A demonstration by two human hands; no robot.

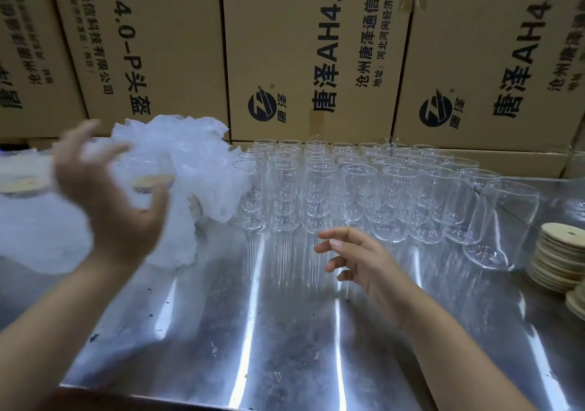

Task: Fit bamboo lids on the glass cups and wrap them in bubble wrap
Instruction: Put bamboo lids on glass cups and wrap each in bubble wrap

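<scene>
Several clear glass cups [361,189] stand in rows at the back of the steel table [285,331]. A pile of bubble-wrapped cups [190,160] lies at the left, and a bamboo lid [152,183] shows through the wrap. My left hand [104,195] is raised in front of that pile, blurred, its fingers spread and holding nothing that I can make out. Over the table just in front of the cup rows, my right hand [357,261] hovers with relaxed fingers, empty. A stack of loose bamboo lids [558,252] sits at the right edge.
Printed cardboard boxes [316,55] form a wall right behind the cups. One more wrapped cup with a lid [22,185] lies at the far left. A lone glass [503,223] leans at the right end of the front row, next to the lid stack.
</scene>
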